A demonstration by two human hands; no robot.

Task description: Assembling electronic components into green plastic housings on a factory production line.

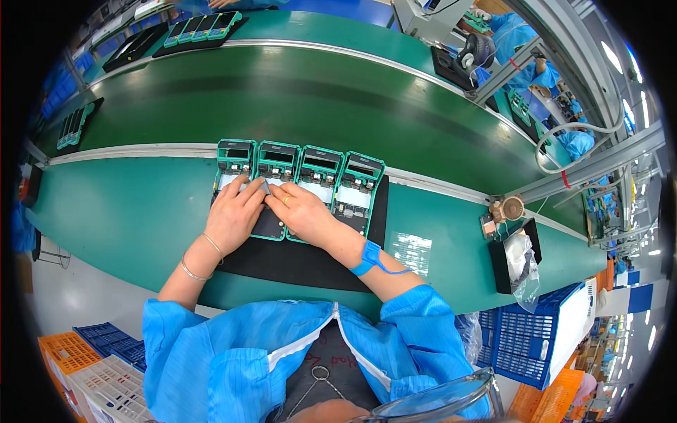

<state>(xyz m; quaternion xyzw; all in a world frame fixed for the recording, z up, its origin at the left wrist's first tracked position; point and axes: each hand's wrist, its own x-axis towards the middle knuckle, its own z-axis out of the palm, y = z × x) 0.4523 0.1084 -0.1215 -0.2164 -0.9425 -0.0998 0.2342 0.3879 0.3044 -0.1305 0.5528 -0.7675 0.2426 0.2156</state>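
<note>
Several teal-framed handheld devices stand side by side on a black mat, their inner boards and white panels exposed. My left hand reaches over the two leftmost devices, fingers bent and close together. Beside it, my right hand is pinched at the second device from the left. The fingertips of both hands meet around a small greyish piece, mostly covered, whose kind I cannot make out. A blue wrist strap with a cord circles my right wrist.
Beyond the mat runs a green conveyor belt, with another tray of devices at far left. To the right are a black box holding plastic bags and a brown round object. Blue crates stand below the bench; a metal frame rises at right.
</note>
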